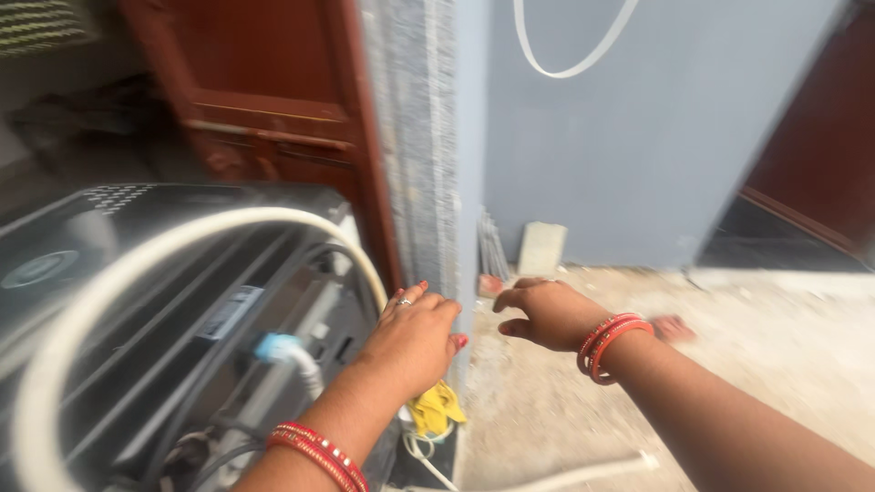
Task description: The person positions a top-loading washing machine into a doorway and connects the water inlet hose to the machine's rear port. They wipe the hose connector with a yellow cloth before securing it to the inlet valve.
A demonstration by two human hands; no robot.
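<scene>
My left hand reaches forward over the back corner of the dark washing machine, fingers bent and drawn together, a ring on one of them. From this angle I cannot tell whether the fingertips press on the machine's edge or only hover at it; they close on nothing I can see. Red bangles sit on that wrist. The machine fills the lower left of my view, its rear panel facing me.

My right hand is stretched out just beside the left, held in the air above the ground, fingers loosely curled and a little apart, thumb out, gripping nothing. It wears red bangles as well.

A thick white hose arches over the back of the machine, and a thinner hose with a pale blue fitting plugs into the panel below it. Under my left hand, low by the machine's corner, lies something yellow, with a white cord running off across the rough concrete floor.

Behind the machine stands a reddish-brown wooden door. Next to it rises a grey pillar, then a blue-grey wall with a small grey block leaning at its foot.
</scene>
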